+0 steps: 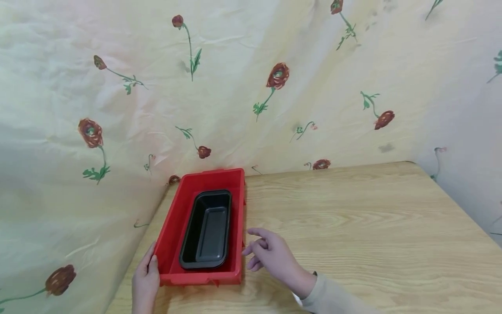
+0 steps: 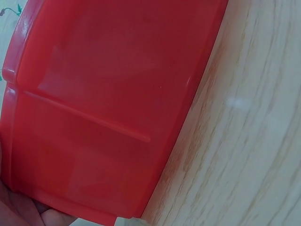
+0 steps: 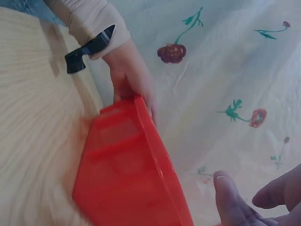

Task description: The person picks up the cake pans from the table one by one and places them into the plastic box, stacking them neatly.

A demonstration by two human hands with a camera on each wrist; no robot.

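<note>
A shallow red plastic bin (image 1: 204, 278) lies at the left of the table, with a black loaf pan (image 1: 213, 231) standing inside it. My left hand (image 1: 145, 279) grips the bin's near left corner, thumb over the rim. In the left wrist view the bin's outer wall (image 2: 103, 94) fills most of the picture, with part of the left hand (image 2: 23, 209) at its lower corner. Beside the bin's right rim hovers my right hand (image 1: 274, 257), its fingers loosely bent and holding nothing. The right wrist view shows its thumb and a finger (image 3: 225, 193) spread apart near the rim.
Underneath is a light wood-grain table (image 1: 353, 226), which stretches off to the right. A flowered cloth (image 1: 235, 87) hangs behind the table and along its left side. A black band (image 3: 96, 44) circles the left wrist.
</note>
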